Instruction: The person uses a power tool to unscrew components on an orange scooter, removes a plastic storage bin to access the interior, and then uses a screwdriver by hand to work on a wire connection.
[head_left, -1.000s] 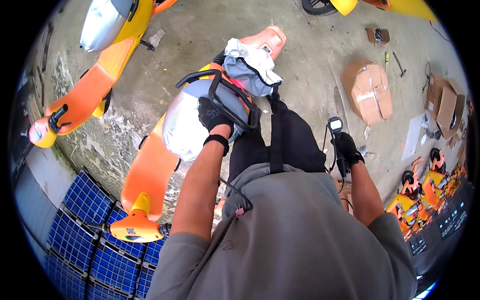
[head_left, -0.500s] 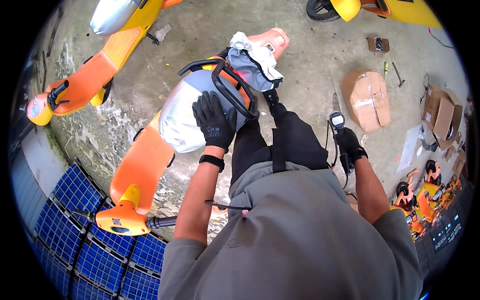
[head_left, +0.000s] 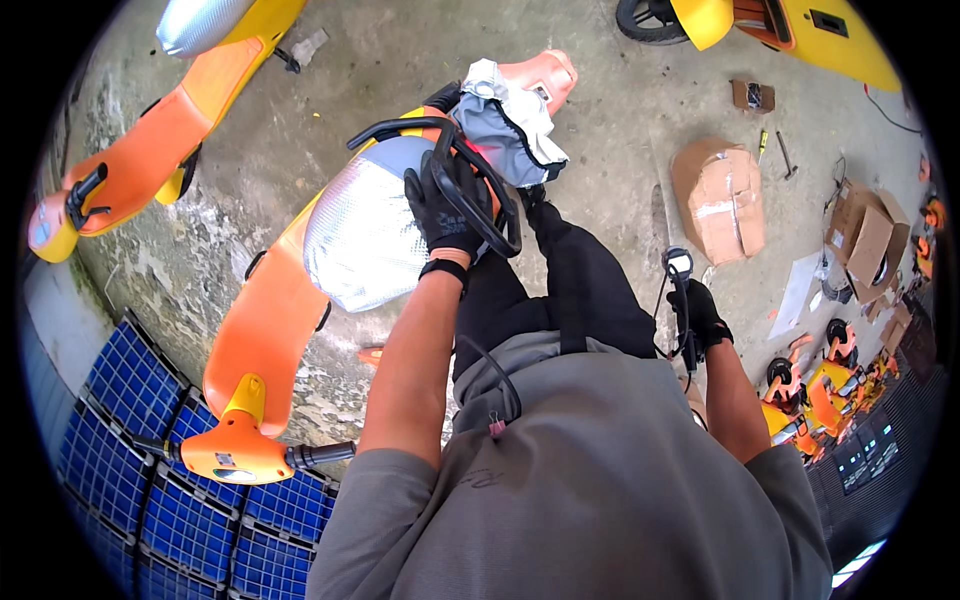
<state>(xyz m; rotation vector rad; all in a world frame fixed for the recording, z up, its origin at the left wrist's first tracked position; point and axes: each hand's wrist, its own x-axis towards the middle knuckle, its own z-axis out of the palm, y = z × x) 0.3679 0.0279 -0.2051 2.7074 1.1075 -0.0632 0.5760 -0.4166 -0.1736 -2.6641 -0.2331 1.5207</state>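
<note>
An orange scooter (head_left: 262,325) with a silver-covered seat (head_left: 362,235) stands at my left. My left hand (head_left: 447,210), in a black glove, lies with its fingers stretched over the grey rear end of the seat, right beside the black tubular rack (head_left: 462,175); the rack partly hides it. A grey and white cloth cover (head_left: 510,125) is draped over the scooter's rear part. At my right side, my gloved right hand (head_left: 700,310) is closed round a black handheld tool (head_left: 679,264) with a round, pale-faced end and a cable.
Another orange and yellow scooter (head_left: 150,150) stands at the far left, and a yellow one (head_left: 820,40) at the far right. A cardboard box (head_left: 717,200), a hammer (head_left: 786,155), a screwdriver (head_left: 763,146) and an open carton (head_left: 868,240) are on the floor. Blue crates (head_left: 185,520) line the lower left.
My left hand has slid rearward over the seat, from the silver part to the grey end by the rack. My right hand still holds the tool, slightly lower in view.
</note>
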